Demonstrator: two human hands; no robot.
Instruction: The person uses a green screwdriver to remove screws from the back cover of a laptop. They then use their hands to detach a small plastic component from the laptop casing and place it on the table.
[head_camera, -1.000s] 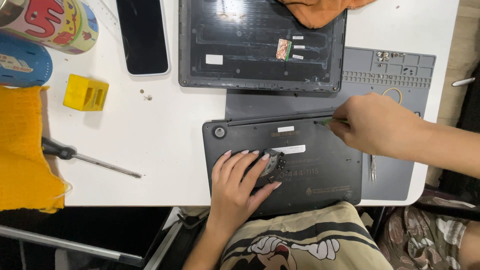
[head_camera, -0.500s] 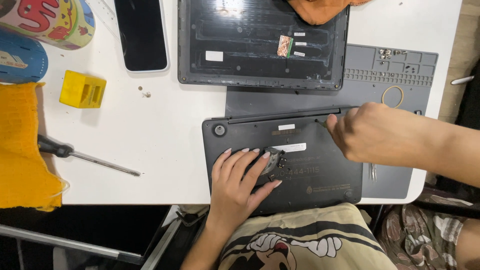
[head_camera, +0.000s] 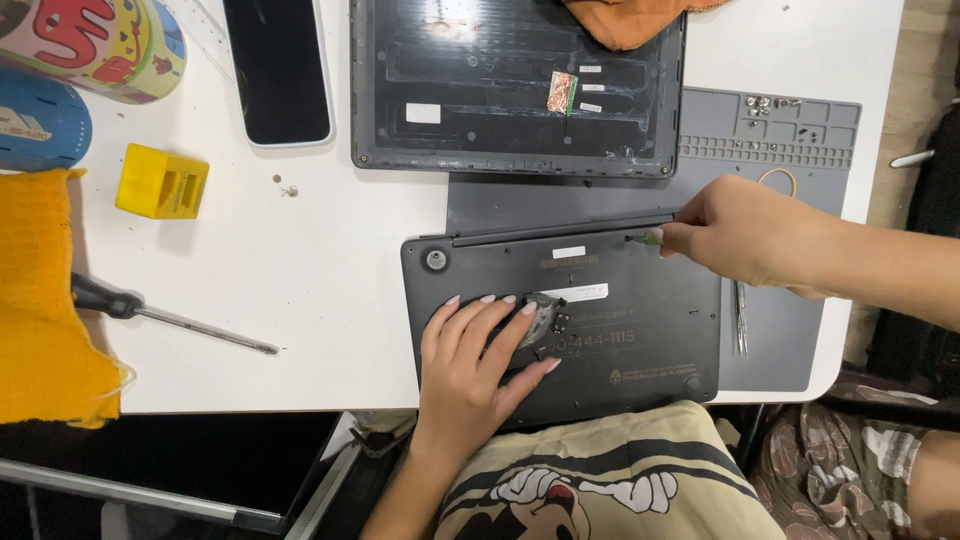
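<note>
I noted left hand flat, fingers spread on the laptop; right hand pinched a green-tipped tool at its hinge edge; cover apparently still unopened.

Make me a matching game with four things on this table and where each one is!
Things:
1. screwdriver
2. yellow block
3. phone
4. left hand

Places:
A. flat on the upturned dark laptop
B. lying beside the orange cloth
C. at the table's far edge, screen dark
D. between the phone and the orange cloth

Pairs: 1-B, 2-D, 3-C, 4-A
</note>
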